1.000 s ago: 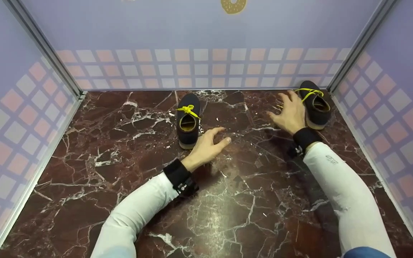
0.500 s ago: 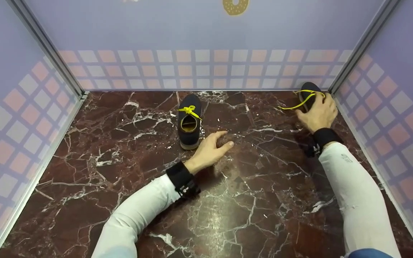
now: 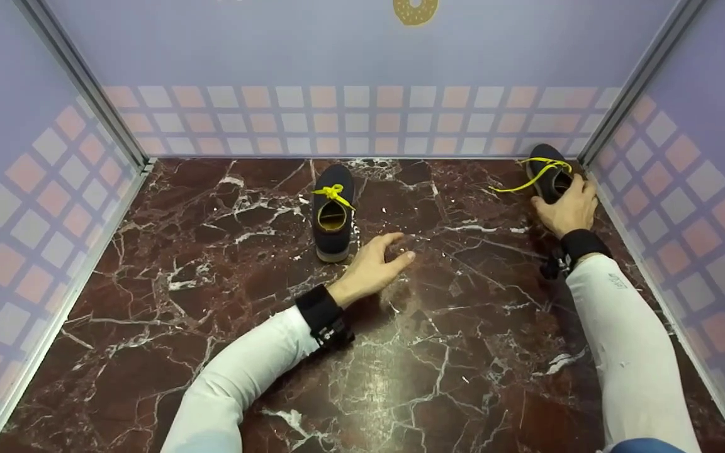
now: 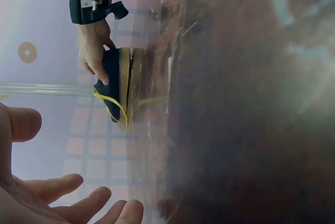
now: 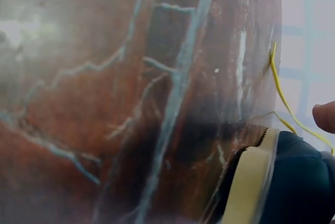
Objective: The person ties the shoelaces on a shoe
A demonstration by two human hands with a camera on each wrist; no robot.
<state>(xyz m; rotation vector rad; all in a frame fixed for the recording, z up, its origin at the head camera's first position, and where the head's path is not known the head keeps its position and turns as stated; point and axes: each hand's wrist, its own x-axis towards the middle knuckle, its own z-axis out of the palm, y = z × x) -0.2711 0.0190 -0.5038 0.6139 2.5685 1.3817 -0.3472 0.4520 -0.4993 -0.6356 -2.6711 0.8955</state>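
At the back right corner, a dark shoe (image 3: 544,179) with untied yellow laces points away from me. My right hand (image 3: 569,204) grips its heel part from above, thumb on the left side and fingers over the opening. In the left wrist view the thumb lies along the upper of this shoe (image 4: 115,72), above its tan sole. A matching shoe (image 3: 332,242), its yellow lace tied in a bow, stands left of centre. My left hand (image 3: 372,267) hovers just right of that shoe's heel, fingers loosely spread, holding nothing.
Dark red marbled floor (image 3: 211,352) with white veins lies under everything. A lilac back wall (image 3: 369,56) with pink and white squares stands behind the shoes. A side wall (image 3: 671,189) rises close to the right shoe. Small white specks dot the floor.
My right hand has moved right onto the untied shoe, then slid back toward its heel and taken hold there. My left hand has drifted very slightly right.
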